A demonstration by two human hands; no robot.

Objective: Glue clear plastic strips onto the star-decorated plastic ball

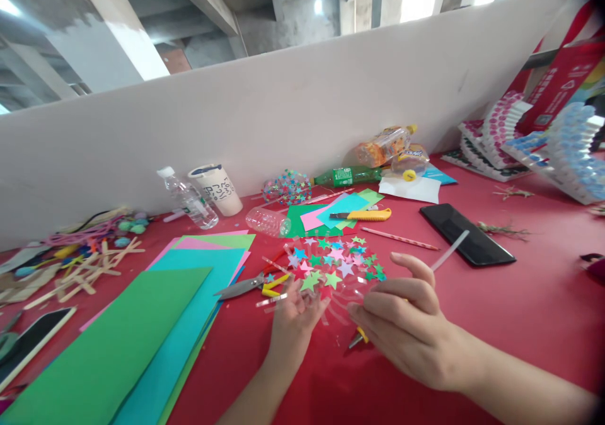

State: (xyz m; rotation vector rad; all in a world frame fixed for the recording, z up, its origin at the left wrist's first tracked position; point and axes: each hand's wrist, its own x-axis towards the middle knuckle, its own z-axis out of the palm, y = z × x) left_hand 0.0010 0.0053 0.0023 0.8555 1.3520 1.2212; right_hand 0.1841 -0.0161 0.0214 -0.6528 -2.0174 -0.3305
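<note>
My right hand [416, 324] is closed round a hot glue gun, its body mostly hidden by the fingers. The yellow and metal nozzle [358, 338] points down to the left, and a translucent glue stick [451, 250] juts out behind. My left hand [295, 308] grips the near edge of a clear plastic piece [343, 296] cut into strips. Paper stars [333, 261] in green, pink, blue and lilac cover much of it. Just left of that hand lie scissors with yellow handles [250, 286].
Coloured paper sheets [142, 330] lie at left, wooden sticks [94, 270] beyond them. Behind stand a water bottle [191, 201] and a mug [217, 188]. A yellow cutter [366, 215] rests on small sheets, a phone [466, 232] lies right, and a green bottle [347, 176] lies by the wall.
</note>
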